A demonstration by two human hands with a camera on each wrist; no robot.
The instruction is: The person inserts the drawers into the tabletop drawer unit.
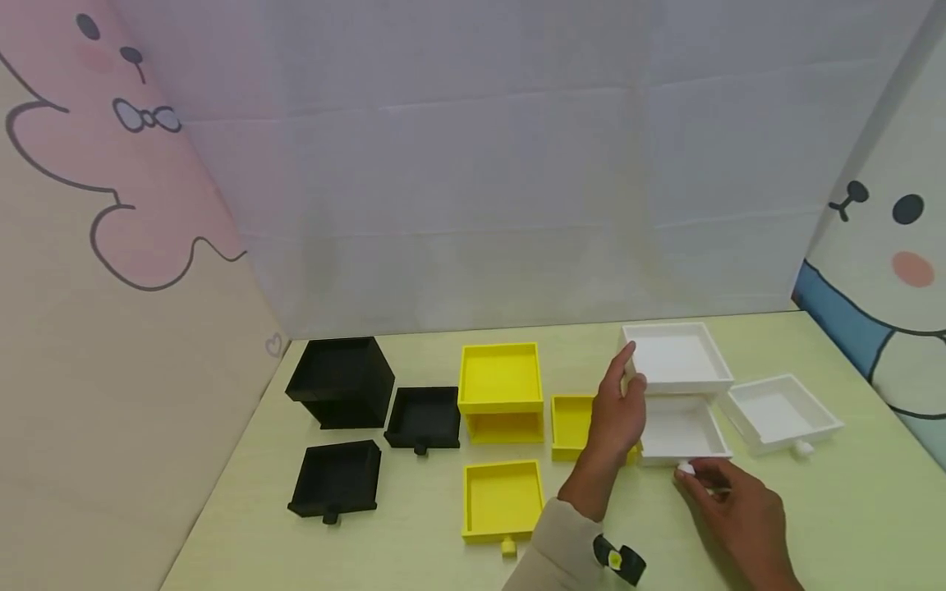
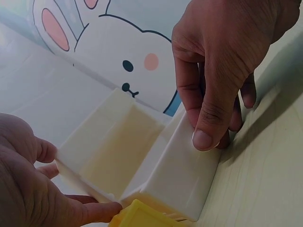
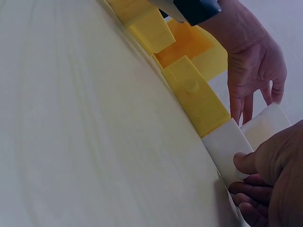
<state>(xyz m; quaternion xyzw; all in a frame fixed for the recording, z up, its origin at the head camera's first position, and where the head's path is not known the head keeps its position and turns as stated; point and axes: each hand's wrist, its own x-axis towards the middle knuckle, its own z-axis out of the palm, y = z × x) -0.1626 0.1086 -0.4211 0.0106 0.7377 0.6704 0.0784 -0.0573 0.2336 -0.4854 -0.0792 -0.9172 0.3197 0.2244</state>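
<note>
A white cabinet (image 1: 676, 355) with a tray-like top stands at the right of the table. Below its top, a white drawer (image 1: 681, 427) sticks out of the front. My right hand (image 1: 742, 513) pinches that drawer's knob (image 1: 686, 468) between thumb and fingers; the left wrist view shows the thumb pressed near the drawer's front. With fingers fairly straight, my left hand (image 1: 617, 419) rests along the cabinet's left side, fingertips at its edge in the left wrist view. Partly hidden behind the left forearm is a yellow drawer (image 1: 572, 423), close beside the white one.
A second white drawer (image 1: 783, 410) lies to the right. Left of the hands stand a yellow cabinet (image 1: 501, 377) and another yellow drawer (image 1: 502, 499). Farther left are a black cabinet (image 1: 340, 377) and two black drawers, one nearer (image 1: 336, 478) and one beside the cabinet (image 1: 424, 417).
</note>
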